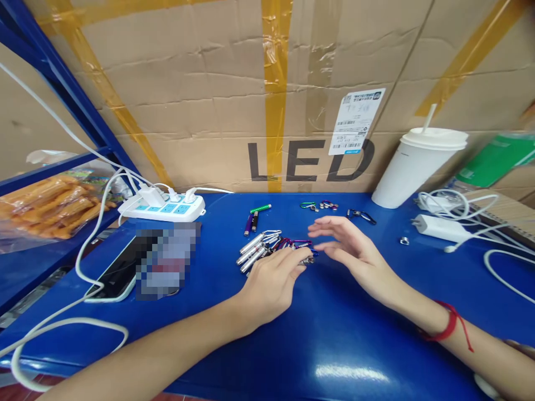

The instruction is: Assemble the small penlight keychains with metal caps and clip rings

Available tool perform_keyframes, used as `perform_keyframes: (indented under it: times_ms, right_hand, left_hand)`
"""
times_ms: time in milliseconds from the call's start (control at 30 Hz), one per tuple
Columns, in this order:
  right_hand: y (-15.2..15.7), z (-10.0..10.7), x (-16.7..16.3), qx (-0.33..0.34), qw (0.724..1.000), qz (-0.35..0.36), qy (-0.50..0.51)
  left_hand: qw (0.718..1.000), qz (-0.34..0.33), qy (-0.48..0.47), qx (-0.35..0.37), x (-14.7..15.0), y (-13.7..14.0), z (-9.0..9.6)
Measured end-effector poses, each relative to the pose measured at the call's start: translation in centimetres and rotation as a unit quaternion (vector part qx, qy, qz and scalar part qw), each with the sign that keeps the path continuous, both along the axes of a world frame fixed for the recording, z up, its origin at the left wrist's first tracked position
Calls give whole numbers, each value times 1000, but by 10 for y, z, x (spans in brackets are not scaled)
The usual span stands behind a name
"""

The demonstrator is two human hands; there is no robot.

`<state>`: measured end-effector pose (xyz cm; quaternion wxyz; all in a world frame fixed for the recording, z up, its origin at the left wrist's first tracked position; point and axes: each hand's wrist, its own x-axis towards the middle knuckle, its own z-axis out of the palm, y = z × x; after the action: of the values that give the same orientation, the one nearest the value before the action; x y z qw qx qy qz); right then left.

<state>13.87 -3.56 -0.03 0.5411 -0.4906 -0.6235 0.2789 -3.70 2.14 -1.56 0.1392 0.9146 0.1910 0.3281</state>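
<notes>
The left hand (pixel 273 284) curls over the near edge of a pile of smooth silver tubes (pixel 252 255) and glossy coloured metal clips (pixel 286 243) on the shiny blue worktop (pixel 334 328); whether its grip closes on any piece, I cannot tell. Taking the left hand as the clock's centre, the slim round tubes lie at 11 o'clock and the looped clips around 12 to 1. The right hand (pixel 359 255), at 2 o'clock, has a wide grip, thumb parted from slightly bent fingers. Beyond the silver tubes, toward 11 to 12, sits a small green tube (pixel 261 209). A tapered white cup (pixel 413 167) leans at 2, the hard plastic power strip (pixel 192 210) lies at 10, and creased brown cardboard (pixel 200 111) rises at 12.
</notes>
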Motion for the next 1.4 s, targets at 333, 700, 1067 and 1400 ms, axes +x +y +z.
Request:
perform_keyframes:
  times_ms: [333,700,1067,1400]
  right_hand:
    - [0,-1,4,9,1000,22,2]
    - [-9,7,0,69,994,27,-83]
    - [-8,13,-2,161,967,-18,-196]
    - [-4,11,2,157,969,31,-187]
  left_hand:
    - [1000,1,-9,-3,1,0,1]
    - [1000,4,-4,-26,2,1,-2]
    - [997,4,-15,-80,2,2,-1]
    - [999,-5,16,-39,1,1,-2]
